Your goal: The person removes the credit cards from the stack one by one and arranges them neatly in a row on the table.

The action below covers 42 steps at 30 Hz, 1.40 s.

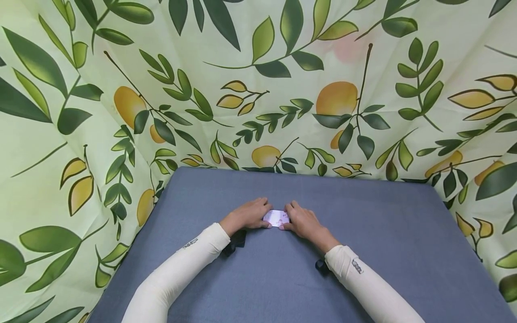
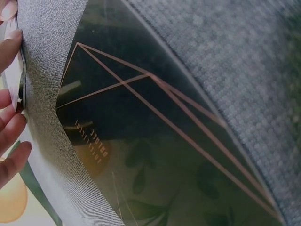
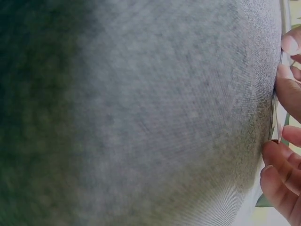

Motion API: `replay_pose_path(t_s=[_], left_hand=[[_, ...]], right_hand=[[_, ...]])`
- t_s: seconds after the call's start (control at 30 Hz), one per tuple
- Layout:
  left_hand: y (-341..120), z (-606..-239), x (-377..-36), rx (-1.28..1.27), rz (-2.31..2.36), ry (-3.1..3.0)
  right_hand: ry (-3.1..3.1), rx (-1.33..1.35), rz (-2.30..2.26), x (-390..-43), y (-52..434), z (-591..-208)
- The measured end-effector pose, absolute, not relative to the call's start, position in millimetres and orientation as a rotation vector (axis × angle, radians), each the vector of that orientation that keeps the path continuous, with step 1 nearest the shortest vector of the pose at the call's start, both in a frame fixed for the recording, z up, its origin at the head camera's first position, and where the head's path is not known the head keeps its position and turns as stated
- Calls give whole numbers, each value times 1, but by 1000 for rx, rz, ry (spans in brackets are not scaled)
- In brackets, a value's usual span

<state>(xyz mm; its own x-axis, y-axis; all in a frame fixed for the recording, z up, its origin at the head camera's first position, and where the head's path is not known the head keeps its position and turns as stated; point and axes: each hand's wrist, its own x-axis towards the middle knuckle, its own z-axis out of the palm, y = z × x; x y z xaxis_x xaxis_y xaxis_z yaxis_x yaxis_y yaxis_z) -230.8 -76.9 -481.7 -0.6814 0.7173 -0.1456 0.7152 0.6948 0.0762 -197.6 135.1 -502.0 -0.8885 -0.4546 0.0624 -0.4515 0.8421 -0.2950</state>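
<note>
Between my two hands is a small flat card (image 1: 276,218), pale white and pink with a faint pattern, its face bright with reflected light. My left hand (image 1: 252,213) pinches its left end, thumb on the near edge and fingers at the far edge. My right hand (image 1: 304,220) grips the right end the same way. Both wrist views catch the card almost edge-on among the fingertips, where a thin dark edge shows. Beneath my left wrist lies a glossy black flat item (image 2: 127,117) with copper-coloured lines and small lettering, largely hidden by the arm in the head view.
A blue-grey cloth covers the table (image 1: 363,215). Behind it and along both sides hangs a pale curtain (image 1: 226,148) printed with leaves and orange fruit. A small black device (image 1: 322,267) sits under the right cuff, and another (image 1: 229,249) under the left.
</note>
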Motion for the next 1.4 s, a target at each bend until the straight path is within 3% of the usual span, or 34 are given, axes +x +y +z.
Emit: replay_pose_path(t_s=[1.4], left_hand=[[-71, -476, -222, 1231, -307, 2821]], right_hand=[[3076, -807, -464, -190, 140, -501]])
